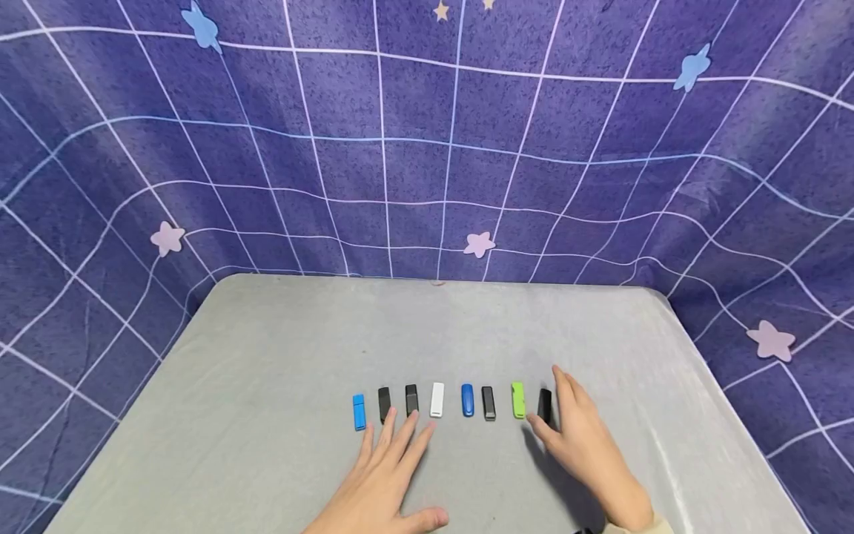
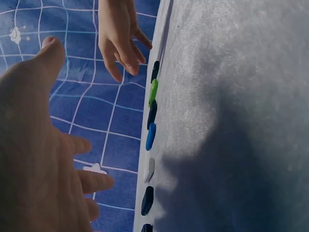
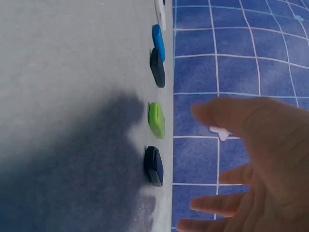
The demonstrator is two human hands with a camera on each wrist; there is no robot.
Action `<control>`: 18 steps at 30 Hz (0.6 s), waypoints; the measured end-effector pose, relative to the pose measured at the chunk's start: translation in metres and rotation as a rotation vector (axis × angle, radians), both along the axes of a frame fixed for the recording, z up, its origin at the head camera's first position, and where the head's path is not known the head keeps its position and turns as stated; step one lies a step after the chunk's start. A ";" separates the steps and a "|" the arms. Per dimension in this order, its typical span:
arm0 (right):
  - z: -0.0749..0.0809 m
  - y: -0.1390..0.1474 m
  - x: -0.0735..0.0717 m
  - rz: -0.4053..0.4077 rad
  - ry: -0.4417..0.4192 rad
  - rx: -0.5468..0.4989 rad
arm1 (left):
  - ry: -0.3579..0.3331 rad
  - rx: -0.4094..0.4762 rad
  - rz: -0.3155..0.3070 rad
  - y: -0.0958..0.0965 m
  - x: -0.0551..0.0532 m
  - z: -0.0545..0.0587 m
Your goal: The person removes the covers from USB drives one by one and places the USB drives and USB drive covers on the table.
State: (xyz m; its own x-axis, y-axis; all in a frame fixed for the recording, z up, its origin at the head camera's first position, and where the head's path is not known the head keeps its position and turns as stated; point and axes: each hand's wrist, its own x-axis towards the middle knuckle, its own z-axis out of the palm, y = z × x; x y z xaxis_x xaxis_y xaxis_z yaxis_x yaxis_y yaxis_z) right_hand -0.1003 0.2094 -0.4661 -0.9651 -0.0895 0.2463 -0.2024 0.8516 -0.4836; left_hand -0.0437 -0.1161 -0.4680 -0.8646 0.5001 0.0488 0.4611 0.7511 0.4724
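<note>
Several small sticks that look like USB flash drives lie in a row on the grey cloth. From the left come a light blue one [image 1: 359,412], two black ones [image 1: 384,405] [image 1: 411,399], a white one [image 1: 437,400], a dark blue one [image 1: 468,400], a black one [image 1: 488,403], a green one [image 1: 518,400] and a black one [image 1: 544,406] at the right end. My left hand [image 1: 390,475] hovers with spread fingers just in front of the left sticks, holding nothing. Above the rightmost black stick, my right hand [image 1: 587,445] has thumb and fingers apart, gripping nothing.
A grey cloth [image 1: 320,334] covers the table. Behind and at both sides hangs a purple-blue curtain [image 1: 414,170] with a white grid and stars. Both hands cast shadows on the cloth.
</note>
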 end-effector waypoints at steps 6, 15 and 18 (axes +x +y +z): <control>-0.001 -0.001 -0.007 0.003 0.009 -0.015 | -0.048 -0.004 -0.057 -0.001 -0.001 -0.002; -0.003 -0.005 -0.011 -0.039 -0.086 -0.004 | -0.123 -0.009 -0.062 -0.002 -0.002 0.000; -0.003 -0.007 -0.013 -0.053 -0.129 0.000 | -0.119 -0.025 -0.063 -0.003 -0.002 0.001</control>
State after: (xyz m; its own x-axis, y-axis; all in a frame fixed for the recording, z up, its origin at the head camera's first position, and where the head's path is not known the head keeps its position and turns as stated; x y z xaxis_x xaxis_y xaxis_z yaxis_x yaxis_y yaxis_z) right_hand -0.1134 0.2024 -0.4687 -0.9921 -0.0377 0.1199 -0.0934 0.8595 -0.5025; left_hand -0.0456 -0.1189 -0.4674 -0.8301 0.5537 -0.0654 0.4497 0.7343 0.5085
